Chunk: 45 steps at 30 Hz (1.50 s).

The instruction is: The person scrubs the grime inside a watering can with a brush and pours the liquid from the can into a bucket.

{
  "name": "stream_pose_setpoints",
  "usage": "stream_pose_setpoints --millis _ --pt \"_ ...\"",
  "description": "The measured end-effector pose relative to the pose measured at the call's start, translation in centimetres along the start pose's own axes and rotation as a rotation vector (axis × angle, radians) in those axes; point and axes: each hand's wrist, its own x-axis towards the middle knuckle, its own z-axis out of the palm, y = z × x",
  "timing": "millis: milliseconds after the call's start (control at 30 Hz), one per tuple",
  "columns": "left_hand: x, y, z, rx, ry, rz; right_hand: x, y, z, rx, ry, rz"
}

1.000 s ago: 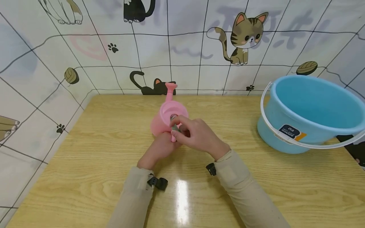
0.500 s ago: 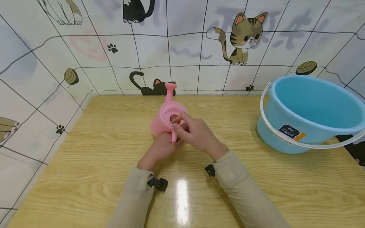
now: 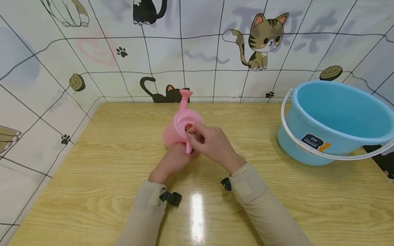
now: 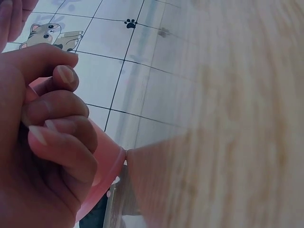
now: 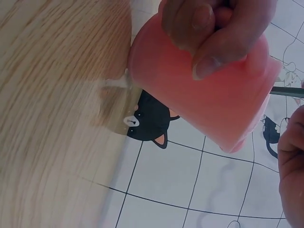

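Note:
A pink watering can (image 3: 176, 133) stands on the wooden table, its spout toward the back wall. My left hand (image 3: 176, 159) grips it by its handle (image 3: 188, 147); the left wrist view shows the fingers (image 4: 61, 111) curled. My right hand (image 3: 212, 141) is over the can's top opening, thumb and forefinger close together at the rim. They pinch a small red-and-green thing (image 3: 188, 127), whose kind I cannot tell. Its red part shows in the opening, and a thin dark green part (image 5: 287, 91) sticks out past the rim in the right wrist view. My fingers hide most of it.
A large light blue bucket (image 3: 314, 131) with a white handle (image 3: 326, 156) stands on the right of the table. A tiled-pattern sheet with cartoon cats (image 3: 266, 42) covers the wall behind the table and along its left side.
The green part between my right fingers has gone lower and is mostly hidden now, while red shows in the can's opening. The can has shifted slightly right; my left hand keeps its grip.

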Motion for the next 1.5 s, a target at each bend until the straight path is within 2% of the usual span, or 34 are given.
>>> stream_pose_setpoints --millis 100,200,333,667,867,1067,1267,1500 --pt "-0.08 -0.02 0.03 0.005 0.002 0.002 0.02 -0.29 -0.02 0.009 -0.014 -0.029" --pt "-0.16 -0.07 0.00 0.013 0.006 -0.024 0.10 -0.57 0.02 0.000 -0.026 -0.073" --pt "-0.18 -0.09 -0.09 0.027 0.006 -0.035 0.13 -0.77 0.08 -0.022 -0.015 -0.117" --pt "0.05 -0.21 0.06 0.064 0.017 0.037 0.20 -0.97 -0.13 -0.043 0.006 -0.202" --pt "0.11 -0.21 0.23 0.063 0.015 0.056 0.14 -0.96 -0.07 -0.032 -0.012 -0.197" --pt "0.17 -0.21 0.23 0.054 0.017 0.074 0.14 -0.86 0.24 -0.023 0.000 -0.153" --pt "0.12 -0.19 0.23 0.078 0.010 0.053 0.18 -0.75 0.58 -0.025 0.005 -0.110" --pt "0.04 -0.02 0.10 0.069 0.001 -0.004 0.16 -0.78 0.56 -0.019 0.004 -0.078"
